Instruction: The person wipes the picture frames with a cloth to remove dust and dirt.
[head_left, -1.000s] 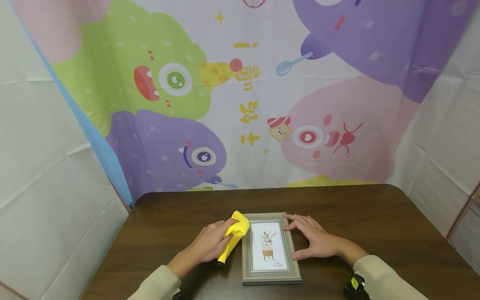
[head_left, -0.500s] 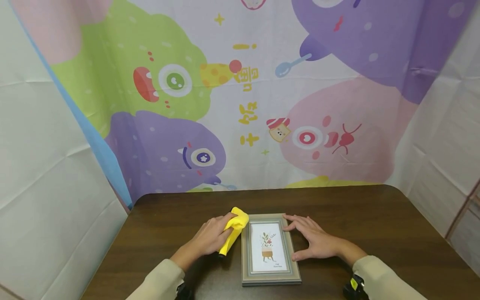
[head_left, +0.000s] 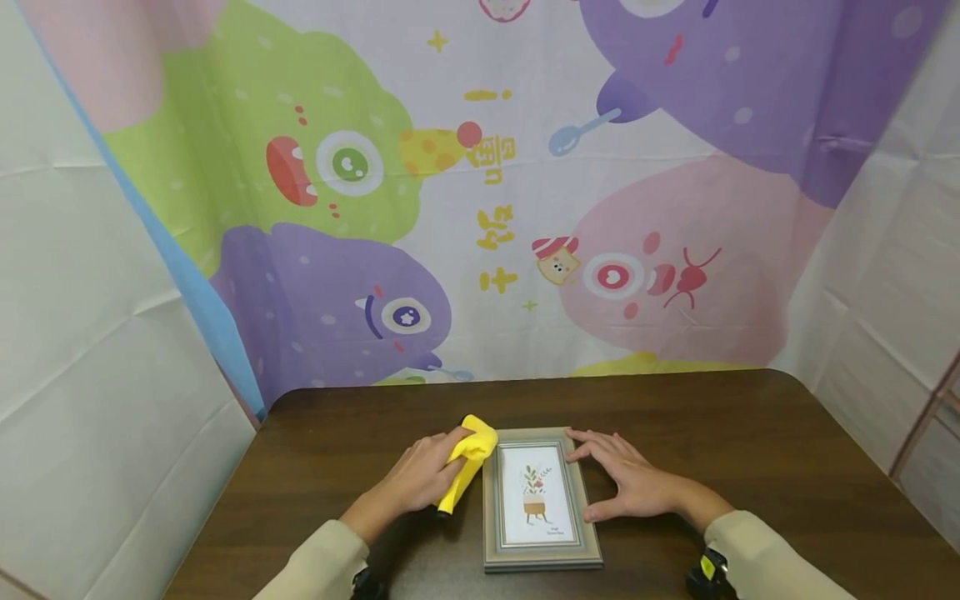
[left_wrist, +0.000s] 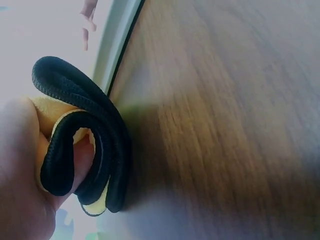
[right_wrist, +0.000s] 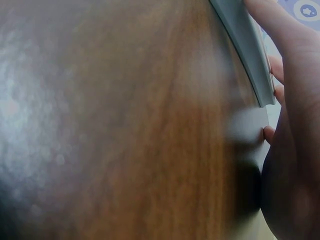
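Note:
A picture frame (head_left: 492, 508) lies flat on the table, its beige border around a white print of a potted plant. Just left of it, my left hand (head_left: 420, 475) grips a folded yellow cloth (head_left: 474, 447), which meets the frame's upper left edge. Black trim on the cloth's looped folds (left_wrist: 107, 135) shows in the left wrist view, close beside the frame side (left_wrist: 120, 35). My right hand (head_left: 637, 487) rests against the frame's right side, thumb low and fingers spread toward the far right corner. The right wrist view shows its thumb (right_wrist: 280, 25) along the grey frame edge (right_wrist: 245, 47).
The dark wooden table (head_left: 360, 417) has rounded far corners. Behind it hangs a cloth backdrop (head_left: 495, 333) with cartoon monsters, and pale sheets (head_left: 112, 333) close off both sides. A black device (head_left: 711, 575) sits at the right wrist.
My left hand and the yellow cloth have slid slightly away from me along the frame's left edge, mostly in the first half second. The frame and right hand have stayed put.

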